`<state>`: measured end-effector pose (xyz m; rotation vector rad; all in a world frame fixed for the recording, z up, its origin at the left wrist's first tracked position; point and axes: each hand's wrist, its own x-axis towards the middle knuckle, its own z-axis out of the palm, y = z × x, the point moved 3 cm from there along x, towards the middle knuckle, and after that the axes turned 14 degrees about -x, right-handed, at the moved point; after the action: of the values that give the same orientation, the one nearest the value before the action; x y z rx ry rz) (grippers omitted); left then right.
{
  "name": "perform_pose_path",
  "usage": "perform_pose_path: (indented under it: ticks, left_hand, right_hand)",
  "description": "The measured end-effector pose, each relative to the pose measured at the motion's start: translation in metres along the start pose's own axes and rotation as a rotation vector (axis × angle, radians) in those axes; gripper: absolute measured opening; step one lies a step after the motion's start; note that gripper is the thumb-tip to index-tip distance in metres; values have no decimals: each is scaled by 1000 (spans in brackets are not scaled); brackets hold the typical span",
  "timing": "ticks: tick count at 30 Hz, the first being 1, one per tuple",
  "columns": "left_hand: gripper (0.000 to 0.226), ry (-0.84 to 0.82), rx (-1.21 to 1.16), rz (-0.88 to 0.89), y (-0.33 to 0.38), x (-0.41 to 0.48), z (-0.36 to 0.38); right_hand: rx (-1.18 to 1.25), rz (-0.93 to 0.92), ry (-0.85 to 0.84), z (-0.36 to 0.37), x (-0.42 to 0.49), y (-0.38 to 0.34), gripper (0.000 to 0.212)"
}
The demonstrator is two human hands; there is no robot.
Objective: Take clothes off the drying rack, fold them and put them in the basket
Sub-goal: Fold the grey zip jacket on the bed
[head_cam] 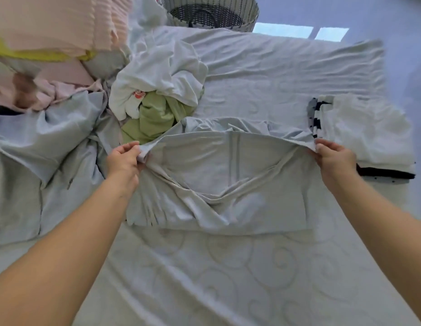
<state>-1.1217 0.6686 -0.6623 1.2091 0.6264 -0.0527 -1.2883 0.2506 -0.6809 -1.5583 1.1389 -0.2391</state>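
Fingers (129, 147) pinch a limp, wrinkled pale-grey garment (216, 168) taut.

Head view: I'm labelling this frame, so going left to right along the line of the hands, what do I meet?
Crumpled pale blue cloth → left hand → grey garment, gripped by both hands → right hand → folded white pile.

A home bedroom: a bed (228, 274) with swirl-patterned sheet, heaped laundry (155, 90), and a woven basket (211, 12).
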Motion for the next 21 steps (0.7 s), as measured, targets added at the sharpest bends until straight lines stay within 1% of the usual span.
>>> perform_pose_path:
  ticks: [1,2,3,4,5,6,7,8,9,11,13,14,16,18,21]
  left_hand:
    - [12,-1,4,11,-2,6,5]
    - [26,-17,35,16,-6,13,9]
    - [43,-51,91,9,-11,19,11]
    - [54,-89,216,16,-15,19,13]
    - [59,-127,401,56,-20,18,16]
    - [59,-171,605,131,-23,14,19]
    - [58,-236,792,224,-27,9,22]
    - [54,-337,964,328,-32,4,26]
    - [50,-464,1140,419,-37,-1,30]
    - [47,-702,1507,535,-47,-9,36]
    - [50,-849,1782,598,-53,-12,38]
    - [52,-885,1841,585,-55,-12,40]
    - [53,-923,1847,515,-57,-11,43]
    - [51,-957,1776,454,-61,-14,48]
    - [51,-977,1618,418,-68,-22,57]
  right_hand:
    - [-18,-3,-12,5,12,-4,15]
    - [-50,-2,-37,9,21,-8,13]
    - [-105,-9,-74,14,28,-10,18]
    - [-232,-35,-118,18,31,-13,31]
    - [-433,-96,-157,23,33,-14,42]
    - [-673,-192,-179,27,31,-14,48]
    - [-897,-329,-187,32,28,-13,48]
    - [-1071,-489,-197,38,23,-12,45]
    - [-1183,-644,-226,45,18,-11,41]
    - [-1308,-931,-313,57,10,-5,35]
    - [-1407,-1131,-397,64,11,3,40]
    - [-1457,-1183,-422,66,14,6,45]
    - [-1503,-1213,-469,68,19,5,49]
    - [-1500,-1224,-464,71,21,2,39]
    - [-1463,-1210,-444,75,21,-1,21]
